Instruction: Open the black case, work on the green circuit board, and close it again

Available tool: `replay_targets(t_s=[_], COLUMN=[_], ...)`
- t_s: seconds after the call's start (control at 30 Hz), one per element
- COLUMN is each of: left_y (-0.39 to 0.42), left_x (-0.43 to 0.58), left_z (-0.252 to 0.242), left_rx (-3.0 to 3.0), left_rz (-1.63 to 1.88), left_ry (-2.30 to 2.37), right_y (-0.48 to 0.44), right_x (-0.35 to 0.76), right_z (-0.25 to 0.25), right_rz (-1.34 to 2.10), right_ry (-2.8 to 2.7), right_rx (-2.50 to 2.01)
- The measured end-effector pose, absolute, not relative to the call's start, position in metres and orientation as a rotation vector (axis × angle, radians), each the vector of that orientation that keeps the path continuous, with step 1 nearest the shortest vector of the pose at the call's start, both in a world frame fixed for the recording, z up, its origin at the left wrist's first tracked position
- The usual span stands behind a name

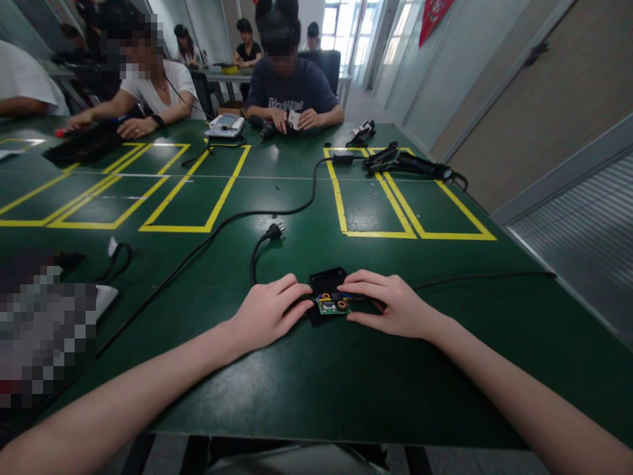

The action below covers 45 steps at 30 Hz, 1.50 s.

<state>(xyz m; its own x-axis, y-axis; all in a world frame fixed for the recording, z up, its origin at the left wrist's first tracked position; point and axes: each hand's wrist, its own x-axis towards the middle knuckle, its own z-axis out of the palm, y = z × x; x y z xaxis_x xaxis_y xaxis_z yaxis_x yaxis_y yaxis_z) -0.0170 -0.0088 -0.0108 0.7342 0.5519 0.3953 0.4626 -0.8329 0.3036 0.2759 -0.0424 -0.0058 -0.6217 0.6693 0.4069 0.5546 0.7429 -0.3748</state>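
Note:
A small green circuit board (pixel 328 307) with ring-shaped copper coils is between my two hands at the middle of the table. My left hand (pixel 274 309) pinches its left end with thumb and fingers. At the right end, my right hand (pixel 393 305) grips the board, its thumb low and fingers above. Just behind the board lies an open black plastic case half (pixel 327 277), and another dark flat piece (pixel 316 319) shows partly under it. A black cord with a plug (pixel 275 231) runs toward my left hand. Another black cable (pixel 484 276) leads off to the right.
The green table (pixel 346 389) carries yellow tape outlines (pixel 380 233). A long black cable (pixel 237 216) crosses it to a black tool-like object (pixel 420 166) at the back right. Across the table, a person in a dark shirt (pixel 294 86) handles a small white part. A blurred object (pixel 44 336) lies left.

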Motion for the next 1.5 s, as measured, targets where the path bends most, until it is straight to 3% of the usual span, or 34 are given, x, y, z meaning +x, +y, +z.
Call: replay_targets(t_s=[0.43, 1.5], left_y=[-0.0052, -0.0006], left_x=[-0.0173, -0.0186], left_z=[-0.0096, -0.0124], left_rx=[2.629, 2.497], left_rz=[0.508, 0.622], left_ry=[0.713, 0.830], right_y=[-0.0439, -0.0434], right_x=[0.2753, 0.2733], right_z=[-0.0047, -0.0067], right_rz=[0.155, 0.308], right_ry=[-2.378, -2.395], right_rx=[-0.856, -0.966])
